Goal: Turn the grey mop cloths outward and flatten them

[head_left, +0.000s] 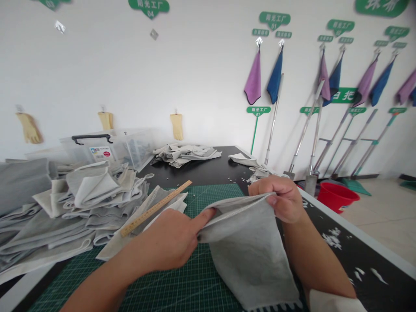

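Note:
A grey fabric piece (250,255) hangs between my two hands above a green cutting mat (182,277). Its stitched upper edge is stretched taut, and its lower edge looks notched. My left hand (175,238) grips the left end of the cloth, with the index finger reaching along or into the fold. At the other end, my right hand (279,199) pinches the corner between thumb and fingers. A wooden ruler (156,209) lies slantwise over pale cloth pieces (121,240) left of my left hand.
A big heap of grey cloths (81,208) covers the table's left side, before a clear plastic box (87,149). More cloths (185,154) lie at the back. White scraps (333,238) dot the black tabletop at right. A red bucket (338,195) stands on the floor beyond.

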### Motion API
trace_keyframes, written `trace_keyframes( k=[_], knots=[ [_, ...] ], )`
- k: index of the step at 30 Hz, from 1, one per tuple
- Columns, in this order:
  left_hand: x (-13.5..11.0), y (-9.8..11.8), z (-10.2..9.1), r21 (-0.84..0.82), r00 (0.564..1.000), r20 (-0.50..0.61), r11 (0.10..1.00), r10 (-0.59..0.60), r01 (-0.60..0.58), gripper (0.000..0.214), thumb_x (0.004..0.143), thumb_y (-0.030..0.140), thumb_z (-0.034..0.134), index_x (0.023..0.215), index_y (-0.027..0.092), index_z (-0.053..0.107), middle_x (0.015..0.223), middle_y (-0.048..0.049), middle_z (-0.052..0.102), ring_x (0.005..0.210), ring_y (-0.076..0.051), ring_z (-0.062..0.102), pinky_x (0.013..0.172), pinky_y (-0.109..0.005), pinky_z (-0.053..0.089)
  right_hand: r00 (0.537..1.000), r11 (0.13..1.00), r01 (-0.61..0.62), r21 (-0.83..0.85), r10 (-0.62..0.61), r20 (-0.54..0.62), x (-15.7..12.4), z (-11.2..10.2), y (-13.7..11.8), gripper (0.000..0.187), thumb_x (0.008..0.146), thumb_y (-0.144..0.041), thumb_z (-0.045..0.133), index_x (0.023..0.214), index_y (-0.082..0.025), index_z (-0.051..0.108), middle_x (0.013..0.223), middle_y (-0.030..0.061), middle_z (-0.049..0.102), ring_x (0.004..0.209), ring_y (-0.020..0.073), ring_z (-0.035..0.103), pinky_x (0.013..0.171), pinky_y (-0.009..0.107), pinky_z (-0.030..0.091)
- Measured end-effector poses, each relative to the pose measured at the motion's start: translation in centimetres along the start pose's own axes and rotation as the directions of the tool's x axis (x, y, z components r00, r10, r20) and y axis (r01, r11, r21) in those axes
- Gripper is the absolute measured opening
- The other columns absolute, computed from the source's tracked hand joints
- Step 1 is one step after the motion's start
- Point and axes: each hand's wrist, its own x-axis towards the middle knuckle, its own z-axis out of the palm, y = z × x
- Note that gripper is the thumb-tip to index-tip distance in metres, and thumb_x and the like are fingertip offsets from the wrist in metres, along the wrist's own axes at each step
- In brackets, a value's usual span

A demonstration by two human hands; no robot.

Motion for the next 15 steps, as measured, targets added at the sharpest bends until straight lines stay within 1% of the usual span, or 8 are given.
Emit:
trace_keyframes(
  k=[1,3,5,6,8,9,13,15],
  knots=[
    [0.02,-0.02,0.02,0.029,0.999,-0.003,0.999,-0.038,0.038,0.058,0.085,0.019,0.042,0.140,0.018,0.026,0.069,-0.0056,0.066,0.060,-0.027,0.063,0.054,-0.033,0.043,1.000,1.000,0.001,-0.006,-0.001,0.005,-0.02,-0.10,0.04,0.028,0.084,-0.029,0.054,0.060,-0.017,0.045,0.051,-0.0009,0.041,0.046,0.0108,0.037,0.045,0.025,0.029],
    [0.00,-0.12,0.09,0.085,0.992,-0.024,0.989,-0.123,0.124,0.048,0.084,0.018,0.041,0.132,0.015,0.040,0.071,-0.0081,0.066,0.062,-0.028,0.063,0.055,-0.036,0.044,1.000,1.000,0.005,-0.017,-0.004,0.016,-0.06,-0.26,0.10,0.026,0.084,-0.028,0.053,0.061,-0.017,0.046,0.052,-0.0011,0.040,0.046,0.0106,0.037,0.046,0.025,0.028],
    [-0.13,-0.25,0.11,0.123,0.979,-0.066,0.973,-0.190,0.197,0.032,0.084,0.018,0.043,0.113,0.015,0.055,0.071,-0.0087,0.065,0.063,-0.027,0.063,0.057,-0.036,0.045,1.000,1.000,0.006,-0.024,-0.006,0.023,-0.06,-0.34,0.13,0.026,0.085,-0.027,0.052,0.062,-0.017,0.046,0.053,-0.0012,0.040,0.047,0.0106,0.037,0.046,0.025,0.028],
    [-0.22,-0.29,0.08,0.135,0.972,-0.093,0.965,-0.214,0.225,0.024,0.083,0.018,0.045,0.102,0.016,0.060,0.070,-0.0085,0.065,0.064,-0.026,0.062,0.059,-0.036,0.045,1.000,1.000,0.007,-0.025,-0.006,0.024,-0.06,-0.35,0.14,0.025,0.085,-0.026,0.052,0.062,-0.017,0.046,0.053,-0.0012,0.040,0.047,0.0106,0.037,0.046,0.025,0.027],
    [-0.40,-0.37,-0.06,0.151,0.959,-0.157,0.954,-0.235,0.259,0.015,0.083,0.018,0.047,0.084,0.017,0.062,0.070,-0.0078,0.063,0.066,-0.025,0.062,0.061,-0.036,0.045,1.000,1.000,0.008,-0.027,-0.007,0.026,-0.05,-0.34,0.16,0.025,0.085,-0.026,0.051,0.062,-0.017,0.046,0.053,-0.0012,0.039,0.047,0.0107,0.037,0.046,0.025,0.026],
    [-0.46,-0.41,-0.15,0.154,0.954,-0.188,0.952,-0.235,0.265,0.014,0.082,0.019,0.047,0.079,0.017,0.061,0.071,-0.0077,0.062,0.068,-0.025,0.062,0.062,-0.036,0.045,1.000,1.000,0.005,-0.031,-0.004,0.028,-0.06,-0.33,0.17,0.025,0.086,-0.027,0.051,0.063,-0.017,0.046,0.053,-0.0011,0.039,0.047,0.0107,0.037,0.046,0.025,0.026],
    [-0.49,-0.64,-0.25,0.166,0.942,-0.269,0.954,-0.199,0.249,0.015,0.082,0.021,0.049,0.075,0.018,0.061,0.084,-0.0087,0.060,0.079,-0.026,0.059,0.063,-0.038,0.046,0.999,0.997,-0.024,-0.073,0.026,0.029,-0.19,-0.42,0.24,0.026,0.086,-0.027,0.051,0.063,-0.018,0.045,0.053,-0.0014,0.039,0.047,0.0106,0.036,0.046,0.025,0.025],
    [-0.41,-0.84,-0.07,0.170,0.943,-0.288,0.961,-0.165,0.220,0.014,0.081,0.021,0.049,0.078,0.018,0.062,0.100,-0.0105,0.059,0.087,-0.026,0.058,0.066,-0.039,0.048,0.998,0.993,-0.046,-0.109,0.049,0.028,-0.30,-0.54,0.27,0.026,0.086,-0.028,0.051,0.063,-0.018,0.045,0.053,-0.0016,0.039,0.047,0.0108,0.036,0.046,0.025,0.026]
  ],
)
